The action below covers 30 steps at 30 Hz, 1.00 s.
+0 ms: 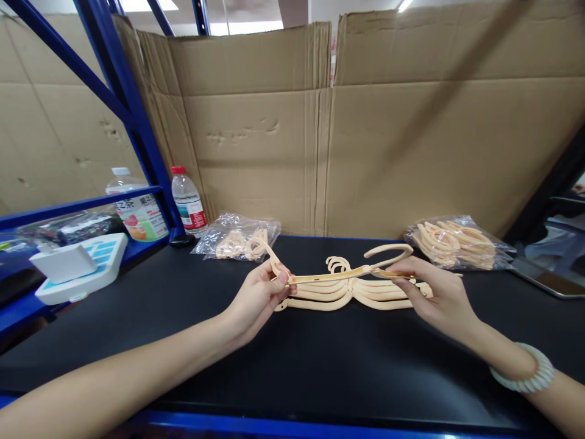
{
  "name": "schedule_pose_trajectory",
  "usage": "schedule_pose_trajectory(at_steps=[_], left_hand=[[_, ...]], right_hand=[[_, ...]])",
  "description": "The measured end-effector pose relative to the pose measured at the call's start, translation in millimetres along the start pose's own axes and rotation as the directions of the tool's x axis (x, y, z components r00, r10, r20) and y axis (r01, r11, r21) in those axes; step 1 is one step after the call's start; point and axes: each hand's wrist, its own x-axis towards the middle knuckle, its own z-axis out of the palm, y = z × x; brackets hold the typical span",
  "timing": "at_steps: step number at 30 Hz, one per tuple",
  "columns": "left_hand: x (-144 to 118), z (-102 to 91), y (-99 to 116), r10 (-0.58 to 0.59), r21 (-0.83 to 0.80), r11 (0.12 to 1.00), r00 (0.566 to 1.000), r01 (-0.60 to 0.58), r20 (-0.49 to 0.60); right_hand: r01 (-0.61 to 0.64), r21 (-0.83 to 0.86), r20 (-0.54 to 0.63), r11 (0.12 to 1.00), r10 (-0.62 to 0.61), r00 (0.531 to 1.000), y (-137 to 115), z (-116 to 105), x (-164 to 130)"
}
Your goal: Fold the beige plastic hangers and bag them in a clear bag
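A cream plastic clothes hanger is held up between both hands, its hook pointing up and to the right. My left hand pinches its left end, where a slim curved piece sticks upward. My right hand is closed around the hanger's right part, near the hook; the fingers cover some of it. Behind and below, several similar hangers lie side by side on the black table, their hooks pointing away from me.
Clear bags of cream plastic parts lie at the back left and back right. A red-capped bottle stands at the left by the blue frame. A white device sits far left. Cardboard walls the back.
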Motion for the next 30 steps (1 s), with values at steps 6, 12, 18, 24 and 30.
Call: schedule_pose_trajectory(at_steps=[6, 12, 18, 24, 30], left_hand=[[1.8, -1.1, -0.9, 0.074, 0.010, 0.997, 0.996, -0.074, -0.044], [6.2, -6.0, -6.2, 0.066, -0.004, 0.998, 0.991, -0.067, -0.120], [5.7, -2.8, -3.7, 0.074, -0.034, 0.996, 0.991, -0.078, -0.113], [0.6, 3.2, 0.5, -0.060, 0.028, 0.998, 0.995, 0.063, -0.077], [-25.1, 10.5, -4.0, -0.012, 0.587, 0.741, 0.868, -0.325, 0.496]], right_hand=[[-0.002, -0.038, 0.008, 0.999, 0.002, 1.000, -5.9, 1.6, -0.2], [0.033, -0.080, 0.005, 0.996, -0.033, 0.999, -7.1, 2.0, 0.1], [0.056, -0.098, -0.024, 0.994, -0.059, 0.998, -5.1, -0.6, 1.4], [-0.033, -0.094, -0.005, 0.995, 0.033, 0.999, 1.5, -4.2, 3.5], [-0.147, 0.003, 0.174, 0.989, 0.144, 0.974, 7.3, -14.5, 9.5]])
